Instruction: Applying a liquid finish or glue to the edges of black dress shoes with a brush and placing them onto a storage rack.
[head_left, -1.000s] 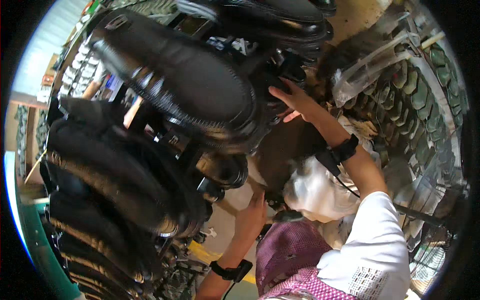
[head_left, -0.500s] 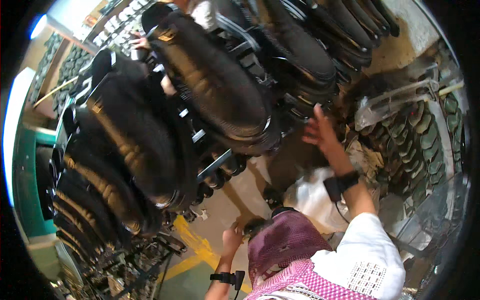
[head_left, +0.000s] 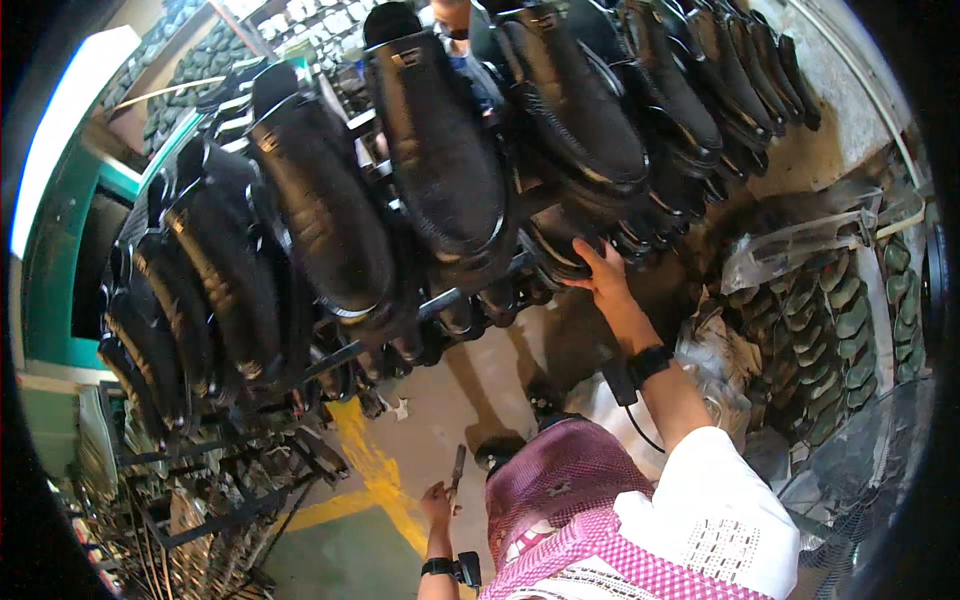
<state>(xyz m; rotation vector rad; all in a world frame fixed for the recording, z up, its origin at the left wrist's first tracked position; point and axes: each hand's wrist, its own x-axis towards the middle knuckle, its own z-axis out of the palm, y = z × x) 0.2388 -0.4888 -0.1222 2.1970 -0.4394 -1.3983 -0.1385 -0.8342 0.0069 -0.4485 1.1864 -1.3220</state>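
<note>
Several rows of black leather slip-on shoes (head_left: pixel 450 160) hang toe-down on a dark metal rack across the upper view. My right hand (head_left: pixel 605 275) reaches up to the lower row. Its thumb and fingers are on either side of the toe of one black shoe (head_left: pixel 552 240). Low in the view, my left hand (head_left: pixel 437 503) is closed round the lower end of a slim dark stick-like tool (head_left: pixel 459 466), which points upward. What kind of tool it is, I cannot make out.
White plastic sheeting (head_left: pixel 715 385) lies beside my right arm. Stacked dark green sole-shaped pieces (head_left: pixel 835 330) stand at the right. Metal racking (head_left: pixel 220 510) fills the lower left, near yellow floor stripes (head_left: pixel 365 470). Another person (head_left: pixel 452 15) is partly visible behind the rack.
My right hand has moved left and up against a lower shoe. My left hand has moved lower and left, and its tool now shows plainly. The rack appears shifted up in view.
</note>
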